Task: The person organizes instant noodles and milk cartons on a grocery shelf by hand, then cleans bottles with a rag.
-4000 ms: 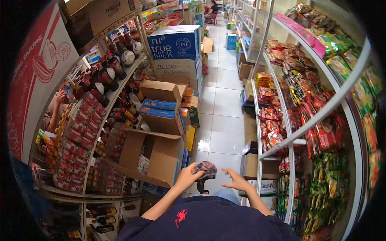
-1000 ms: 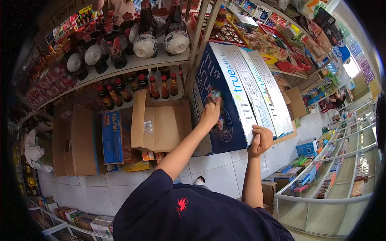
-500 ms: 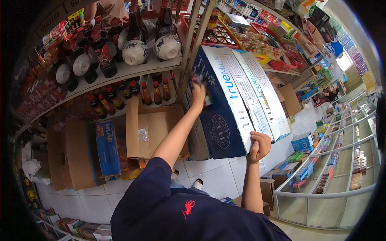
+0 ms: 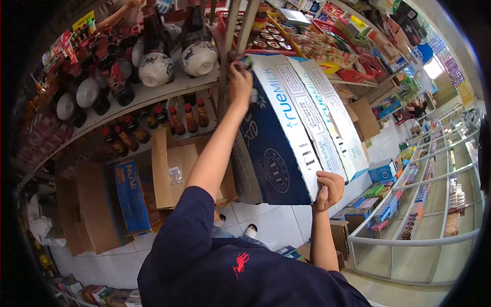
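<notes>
A large blue and white TH true MILK carton (image 4: 286, 117) stands tilted in front of me, its printed white flaps facing up. My right hand (image 4: 330, 190) is closed on the near edge of the carton, fingers over the top flap. At the far upper corner of the blue side, my left hand (image 4: 240, 87) is closed around a small dark object (image 4: 242, 62) with reddish and greenish spots. Motion blurs that object, so its kind cannot be made out. Beside the carton, an opened brown cardboard box (image 4: 176, 171) stands on the floor at left.
Shelves (image 4: 148, 102) at left hold dark sauce bottles and white bowls (image 4: 156, 69). A blue NUVI box (image 4: 132, 192) stands below them. Red baskets (image 4: 353, 71) of packets lie behind the carton. A glass display case (image 4: 409, 256) runs along the right. Another person's arm (image 4: 115, 18) shows at upper left.
My left hand has moved up and slightly left along the carton's blue side with the small dark object. My right hand stays on the near edge. The view has shifted slightly.
</notes>
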`<move>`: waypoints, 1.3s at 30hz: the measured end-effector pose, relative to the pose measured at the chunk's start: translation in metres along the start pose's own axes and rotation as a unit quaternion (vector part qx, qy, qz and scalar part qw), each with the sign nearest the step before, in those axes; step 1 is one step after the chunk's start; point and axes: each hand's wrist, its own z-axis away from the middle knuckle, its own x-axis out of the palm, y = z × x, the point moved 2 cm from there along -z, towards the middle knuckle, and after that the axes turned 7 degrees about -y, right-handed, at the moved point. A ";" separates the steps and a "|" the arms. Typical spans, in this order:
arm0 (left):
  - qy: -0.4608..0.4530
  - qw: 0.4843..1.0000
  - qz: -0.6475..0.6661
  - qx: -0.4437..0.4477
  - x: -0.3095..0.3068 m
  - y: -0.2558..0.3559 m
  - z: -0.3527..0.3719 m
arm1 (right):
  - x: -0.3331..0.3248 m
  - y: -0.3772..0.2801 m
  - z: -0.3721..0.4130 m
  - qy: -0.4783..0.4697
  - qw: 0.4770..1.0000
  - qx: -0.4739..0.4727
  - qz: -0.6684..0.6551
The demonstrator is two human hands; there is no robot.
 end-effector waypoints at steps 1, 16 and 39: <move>-0.021 0.999 -0.026 -0.035 0.000 -0.010 -0.007 | 0.000 0.000 -0.001 0.002 1.000 -0.003 -0.006; -0.173 0.981 -0.029 -0.085 0.023 -0.087 0.285 | -0.004 0.002 -0.002 0.014 0.999 -0.036 -0.016; -0.549 0.810 -0.205 -0.013 -0.054 0.117 0.366 | -0.045 -0.011 0.160 -0.080 0.875 0.290 -0.378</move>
